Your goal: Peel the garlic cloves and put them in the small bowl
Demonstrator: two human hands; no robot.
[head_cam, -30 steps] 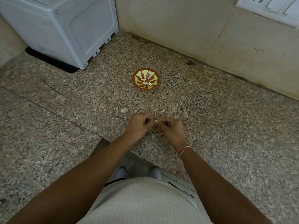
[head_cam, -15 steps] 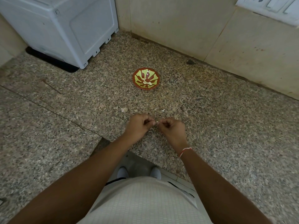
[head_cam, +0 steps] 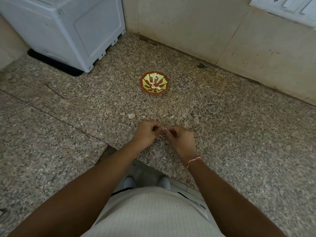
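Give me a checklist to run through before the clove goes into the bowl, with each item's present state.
1. Garlic clove held: both the left hand and the right hand pinch a small pale piece between their fingertips. Ok.
2. Clove fully peeled: too small and hidden by the fingers. Cannot tell.
3. Small round red bowl with yellow-green pattern upright on the speckled granite counter: ok.
4. Path from the hands to the bowl: only bare counter and a few pale skin scraps. Ok.
5. Room in the bowl: a few pale peeled cloves lie at its bottom, much space left. Ok.
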